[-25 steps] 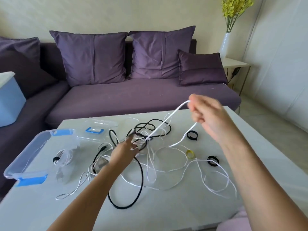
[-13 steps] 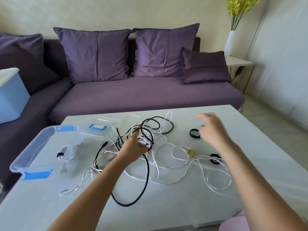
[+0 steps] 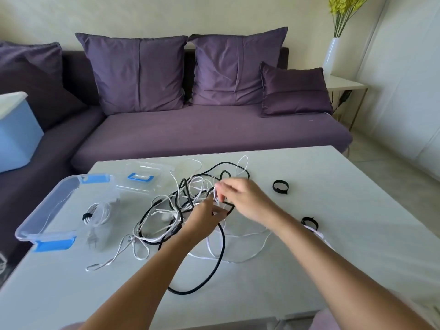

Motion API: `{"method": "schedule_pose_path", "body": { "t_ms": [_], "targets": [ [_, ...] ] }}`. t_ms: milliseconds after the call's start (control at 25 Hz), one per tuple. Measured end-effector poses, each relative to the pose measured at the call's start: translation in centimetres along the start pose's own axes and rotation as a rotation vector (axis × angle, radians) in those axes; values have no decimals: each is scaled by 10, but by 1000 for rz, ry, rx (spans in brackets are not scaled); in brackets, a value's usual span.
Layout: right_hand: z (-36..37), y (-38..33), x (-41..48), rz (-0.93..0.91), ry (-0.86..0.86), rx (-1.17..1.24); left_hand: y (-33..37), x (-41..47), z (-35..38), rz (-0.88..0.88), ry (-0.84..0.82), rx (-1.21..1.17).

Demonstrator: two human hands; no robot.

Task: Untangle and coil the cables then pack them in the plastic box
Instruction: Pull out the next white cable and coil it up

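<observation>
While left hand (image 3: 206,219) grips cables (image 3: 222,244), right hand (image 3: 241,197) pinches

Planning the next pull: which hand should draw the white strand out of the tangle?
Right. The right hand pinches a white strand above the tangle; the left hand sits low in it, better for anchoring.

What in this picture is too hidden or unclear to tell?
All in the head view:
- Left hand fingertips: buried in the cable tangle and behind the right hand.
- Number of white cables: the strands overlap too much to count.
- Coiled cable in the plastic box: blurred by the box's cloudy wall.
- Blue bin: cut off by the left edge.
</observation>
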State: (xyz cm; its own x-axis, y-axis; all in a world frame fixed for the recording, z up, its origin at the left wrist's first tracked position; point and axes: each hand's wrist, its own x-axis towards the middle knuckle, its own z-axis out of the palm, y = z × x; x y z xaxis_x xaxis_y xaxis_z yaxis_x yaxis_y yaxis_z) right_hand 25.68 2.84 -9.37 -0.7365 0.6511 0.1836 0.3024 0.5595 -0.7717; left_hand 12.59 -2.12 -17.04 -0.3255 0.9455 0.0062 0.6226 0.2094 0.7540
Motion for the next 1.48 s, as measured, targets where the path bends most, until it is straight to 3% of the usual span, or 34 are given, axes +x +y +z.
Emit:
{"method": "schedule_pose_path", "body": {
  "t_ms": [120, 200, 280, 400, 520, 680, 760, 880, 1080, 1240, 1360, 1480],
  "targets": [
    [-42, -19, -4, -183, 177, 394, -7, 8, -5, 27, 110, -17],
    [-80, -20, -8, -239, 378, 617, -9, 14, -13, 56, 179, 12],
    [-122, -13, -15, -264, 618, 860, -16, 22, -26, -37, 214, -6],
    [-168, 6, -33, -117, 838, 799, -31, 24, -40, -246, 234, -147],
    [-166, 19, -36, 39, 650, 597, -18, 21, -47, -178, 98, -74],
    [-151, 4, -35, -24, 393, 502, 31, 2, -70, -51, -246, 454],
    [-152, -7, -39, -71, 330, 529, 54, -15, -84, 1, -177, 514],
    [-150, -20, -46, -167, 198, 550, 83, -39, -83, 179, 23, 136],
    [-127, -42, -48, -254, -70, 394, 92, -48, -40, 381, -117, -313],
    [-114, -39, -37, -233, 141, 538, 80, -55, -17, 134, -276, -752],
    [-113, -12, -25, -121, 386, 542, 66, -57, -22, -80, -553, -899],
    [-110, 21, -18, 26, 513, 446, 59, -51, -35, -145, -800, -1101]
  ]
}}
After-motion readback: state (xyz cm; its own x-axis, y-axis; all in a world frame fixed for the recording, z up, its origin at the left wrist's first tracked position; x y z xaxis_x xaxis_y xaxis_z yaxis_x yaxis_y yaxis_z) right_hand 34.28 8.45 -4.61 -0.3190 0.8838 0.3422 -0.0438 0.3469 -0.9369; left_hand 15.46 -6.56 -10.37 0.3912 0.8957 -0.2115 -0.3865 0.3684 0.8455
